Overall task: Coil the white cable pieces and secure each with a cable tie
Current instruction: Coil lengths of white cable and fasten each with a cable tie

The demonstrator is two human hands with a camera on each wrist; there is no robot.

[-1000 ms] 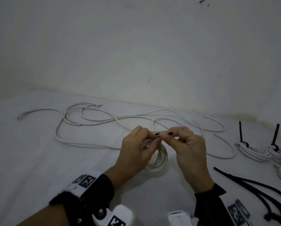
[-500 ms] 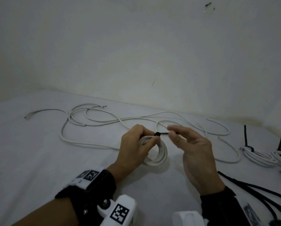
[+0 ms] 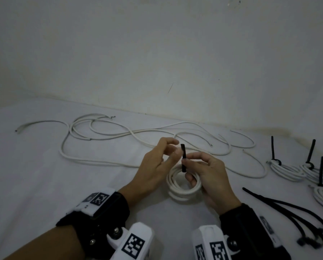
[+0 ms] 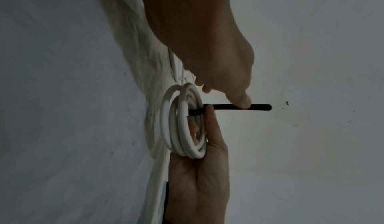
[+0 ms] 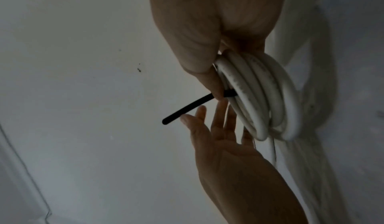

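A small white cable coil is lifted off the white surface, with a black cable tie around its top and the tail sticking up. My right hand holds the coil, its fingers through the ring and its thumb pressing the tie where it wraps the coil. My left hand is beside the tail with fingers straight and spread. In the left wrist view one fingertip touches the tie above the coil. The right wrist view shows the tie tail free.
Several loose white cables sprawl across the back of the surface. Three tied coils with upright black tails lie at the right. A bunch of spare black ties lies at the right front. A wall rises close behind.
The coil passed from my left hand to my right. My left hand let go and opened beside the tie. The tie tail now stands upright.
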